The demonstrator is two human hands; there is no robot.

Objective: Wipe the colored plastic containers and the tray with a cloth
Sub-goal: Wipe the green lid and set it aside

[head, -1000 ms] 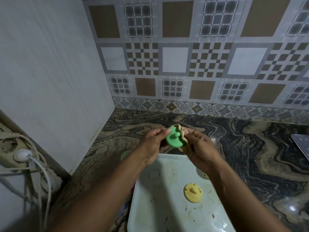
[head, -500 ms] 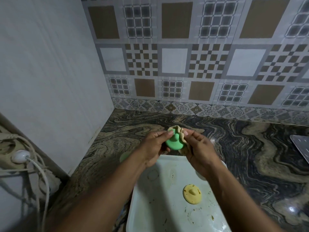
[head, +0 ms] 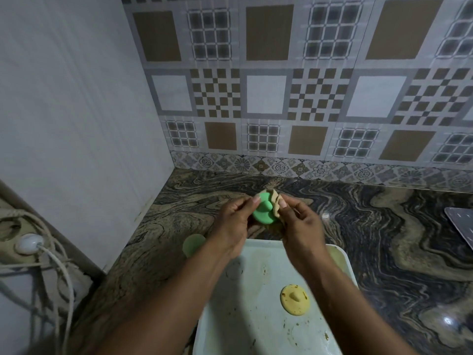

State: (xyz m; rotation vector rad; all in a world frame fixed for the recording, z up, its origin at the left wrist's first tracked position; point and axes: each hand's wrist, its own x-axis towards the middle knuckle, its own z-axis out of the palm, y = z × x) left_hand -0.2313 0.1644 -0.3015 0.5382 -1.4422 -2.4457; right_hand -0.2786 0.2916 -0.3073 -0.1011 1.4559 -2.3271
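Observation:
My left hand [head: 231, 224] pinches a small green plastic lid [head: 263, 213] with a knob, held above the counter beyond the tray. My right hand [head: 300, 226] grips a crumpled beige cloth [head: 276, 204] pressed against the lid's right edge. Below my hands lies a pale, stained tray [head: 256, 316]. A yellow lid [head: 294, 299] with a knob lies on the tray near its right side. A green container [head: 193, 245] stands on the counter at the tray's left corner, partly hidden by my left forearm. A pale yellow container [head: 337, 256] peeks out behind my right wrist.
The dark marbled counter [head: 384, 226] runs to a patterned tile backsplash. A white wall closes the left side, with a plug and cables [head: 30, 245] at lower left. A grey flat object [head: 462, 224] shows at the right edge.
The green lid has turned in my fingers and the cloth has shifted along its edge. My hands stay in nearly the same place above the tray.

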